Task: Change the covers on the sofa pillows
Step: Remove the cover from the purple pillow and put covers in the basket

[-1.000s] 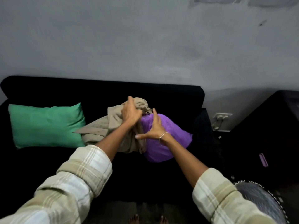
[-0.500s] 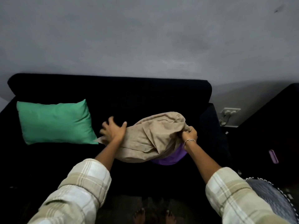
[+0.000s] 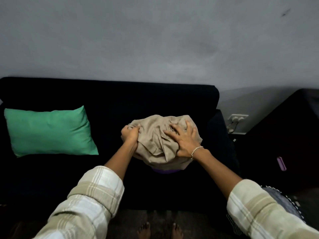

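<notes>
A beige cover (image 3: 155, 142) is bunched over a purple pillow (image 3: 165, 171) on the black sofa (image 3: 103, 97). Only a thin purple strip shows under the cover's near edge. My left hand (image 3: 130, 134) grips a fold of the beige cover at its left side, fingers curled into the cloth. My right hand (image 3: 183, 139) lies spread on top of the cover's right half, fingers splayed and pressing down. A green pillow (image 3: 50, 131) rests on the sofa's left part, apart from both hands.
A wall socket with plugs (image 3: 237, 119) sits right of the sofa's armrest. A dark piece of furniture (image 3: 284, 135) with a small purple object (image 3: 281, 163) stands at the right. A patterned round thing (image 3: 283, 204) lies near my right sleeve. My bare feet (image 3: 160, 230) stand on the floor below.
The beige cover has gone from beside the purple pillow to almost fully over it. My left hand moved from open to gripping the cloth; my right hand released the edge and now presses flat.
</notes>
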A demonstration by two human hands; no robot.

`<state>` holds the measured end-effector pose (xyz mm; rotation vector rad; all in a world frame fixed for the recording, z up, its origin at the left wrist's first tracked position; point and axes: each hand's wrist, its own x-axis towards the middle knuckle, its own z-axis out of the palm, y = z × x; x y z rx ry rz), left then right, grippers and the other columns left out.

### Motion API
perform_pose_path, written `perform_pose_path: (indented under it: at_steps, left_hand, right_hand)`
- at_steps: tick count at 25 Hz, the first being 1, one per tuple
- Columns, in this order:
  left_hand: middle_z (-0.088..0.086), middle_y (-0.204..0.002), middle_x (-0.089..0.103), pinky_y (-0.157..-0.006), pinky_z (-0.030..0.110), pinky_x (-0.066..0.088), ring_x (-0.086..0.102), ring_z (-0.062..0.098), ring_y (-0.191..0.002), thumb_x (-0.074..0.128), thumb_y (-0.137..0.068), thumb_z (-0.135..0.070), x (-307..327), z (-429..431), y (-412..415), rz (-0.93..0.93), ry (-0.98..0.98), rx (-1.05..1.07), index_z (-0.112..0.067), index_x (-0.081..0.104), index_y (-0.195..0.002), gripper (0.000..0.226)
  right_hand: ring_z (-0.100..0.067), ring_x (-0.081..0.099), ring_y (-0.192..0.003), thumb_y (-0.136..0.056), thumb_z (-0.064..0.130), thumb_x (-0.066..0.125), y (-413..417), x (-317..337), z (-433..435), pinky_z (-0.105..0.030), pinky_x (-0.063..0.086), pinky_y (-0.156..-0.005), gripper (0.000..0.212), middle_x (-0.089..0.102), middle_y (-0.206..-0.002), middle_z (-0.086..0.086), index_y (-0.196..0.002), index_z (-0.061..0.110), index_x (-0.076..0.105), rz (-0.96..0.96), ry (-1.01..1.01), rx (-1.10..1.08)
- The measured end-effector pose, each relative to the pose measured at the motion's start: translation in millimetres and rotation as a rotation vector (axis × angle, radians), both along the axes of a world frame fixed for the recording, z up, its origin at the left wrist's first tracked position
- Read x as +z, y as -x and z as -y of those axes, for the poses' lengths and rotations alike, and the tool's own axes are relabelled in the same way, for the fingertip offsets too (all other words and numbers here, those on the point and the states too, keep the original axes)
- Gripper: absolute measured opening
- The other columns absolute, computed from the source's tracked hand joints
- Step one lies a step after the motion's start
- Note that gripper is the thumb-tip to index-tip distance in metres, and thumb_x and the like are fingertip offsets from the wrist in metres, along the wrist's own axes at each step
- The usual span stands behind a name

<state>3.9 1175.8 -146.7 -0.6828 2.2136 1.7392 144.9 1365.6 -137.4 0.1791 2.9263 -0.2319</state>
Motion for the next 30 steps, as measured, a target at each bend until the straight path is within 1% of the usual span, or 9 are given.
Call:
perform_pose_path:
  at_steps: [5, 9, 12, 15, 18, 20, 23, 26, 30]
  left_hand:
    - [-0.006, -0.071, 0.069, -0.059, 0.027, 0.052, 0.066, 0.015, -0.068, 0.075, -0.062, -0.029, 71.2, -77.0, -45.4, -0.280, 0.089, -0.368, -0.021, 0.068, -0.077, 0.018]
    - [-0.012, -0.065, 0.059, -0.062, 0.028, 0.047, 0.057, 0.011, -0.065, 0.077, -0.071, -0.026, 78.2, -110.0, -90.7, -0.394, -0.090, -0.658, -0.026, 0.057, -0.072, 0.020]
    - [0.001, -0.107, 0.061, -0.079, 0.024, 0.044, 0.060, 0.019, -0.100, 0.066, -0.086, -0.044, 51.3, -75.6, -69.1, -0.454, 0.054, -0.401, -0.022, 0.058, -0.109, 0.032]
    - [0.016, -0.136, 0.042, -0.098, 0.045, 0.040, 0.044, 0.041, -0.123, 0.051, -0.091, -0.056, -0.4, -34.6, -38.0, -0.032, 0.273, -0.090, -0.028, 0.048, -0.128, 0.046]
    - [0.017, -0.110, 0.061, -0.079, 0.039, 0.050, 0.062, 0.036, -0.094, 0.056, -0.091, -0.039, -33.6, -13.7, -33.8, 0.234, 0.005, -0.152, -0.026, 0.059, -0.099, 0.016]
    - [0.007, -0.070, 0.057, -0.061, 0.030, 0.042, 0.054, 0.025, -0.065, 0.057, -0.090, -0.020, -31.6, -16.3, -40.1, 0.155, 0.007, -0.159, -0.016, 0.056, -0.069, 0.022]
    - [0.002, -0.060, 0.045, -0.057, 0.029, 0.037, 0.043, 0.019, -0.059, 0.057, -0.090, -0.013, -10.5, -33.1, -34.1, 0.032, 0.026, -0.120, -0.015, 0.049, -0.061, 0.029]
    - [0.012, -0.076, 0.063, -0.065, 0.033, 0.046, 0.060, 0.026, -0.072, 0.056, -0.095, -0.026, 21.8, -58.1, -27.4, -0.088, -0.056, -0.304, -0.003, 0.060, -0.079, 0.029]
    - [0.011, -0.113, 0.063, -0.089, 0.040, 0.049, 0.060, 0.032, -0.106, 0.041, -0.096, -0.055, 16.8, -47.8, -17.6, -0.168, 0.187, -0.261, -0.011, 0.062, -0.111, 0.051]
  right_hand:
    - [-0.049, 0.004, -0.141, -0.093, 0.038, 0.046, 2.6, -14.3, 23.9, -0.070, 0.018, -0.106, 0.059, 0.020, -0.156, -0.002, -0.147, 0.043, 0.022, 0.036, -0.208, -0.181]
    - [-0.045, -0.011, -0.145, -0.096, 0.045, 0.041, 12.8, -15.0, 18.1, -0.070, 0.008, -0.110, 0.069, 0.003, -0.161, -0.003, -0.154, 0.028, 0.007, 0.147, -0.206, -0.304]
    - [-0.048, -0.002, -0.142, -0.088, 0.032, 0.054, 5.5, -11.7, -2.2, -0.074, 0.011, -0.106, 0.054, 0.028, -0.152, 0.006, -0.139, 0.041, 0.041, 0.076, -0.014, -0.428]
    - [-0.046, 0.004, -0.142, -0.077, 0.024, 0.062, -8.3, -9.0, -8.4, -0.075, 0.008, -0.105, 0.054, 0.041, -0.142, 0.008, -0.129, 0.038, 0.054, 0.047, 0.019, -0.505]
    - [-0.036, 0.018, -0.144, -0.074, 0.018, 0.068, -14.3, -10.1, -4.8, -0.064, 0.014, -0.109, 0.061, 0.044, -0.141, 0.005, -0.130, 0.029, 0.051, -0.140, -0.101, -0.282]
    - [-0.026, 0.038, -0.136, -0.074, 0.012, 0.069, -17.4, -16.8, 0.0, -0.044, 0.030, -0.110, 0.075, 0.041, -0.144, 0.003, -0.141, 0.026, 0.038, -0.254, 0.000, -0.063]
    - [-0.022, 0.048, -0.122, -0.075, 0.026, 0.066, -18.1, -23.9, 9.2, -0.037, 0.046, -0.097, 0.079, 0.037, -0.150, 0.002, -0.146, 0.029, 0.030, -0.206, 0.004, 0.095]
    - [-0.029, 0.050, -0.119, -0.071, 0.046, 0.060, -14.1, -30.5, 15.3, -0.042, 0.044, -0.098, 0.070, 0.044, -0.144, -0.002, -0.136, 0.023, 0.046, -0.091, -0.040, 0.098]
    - [-0.031, 0.054, -0.107, -0.072, 0.020, 0.054, -10.8, -34.1, 12.7, -0.039, 0.046, -0.092, 0.048, 0.055, -0.123, -0.007, -0.120, 0.016, 0.055, -0.231, 0.045, -0.062]
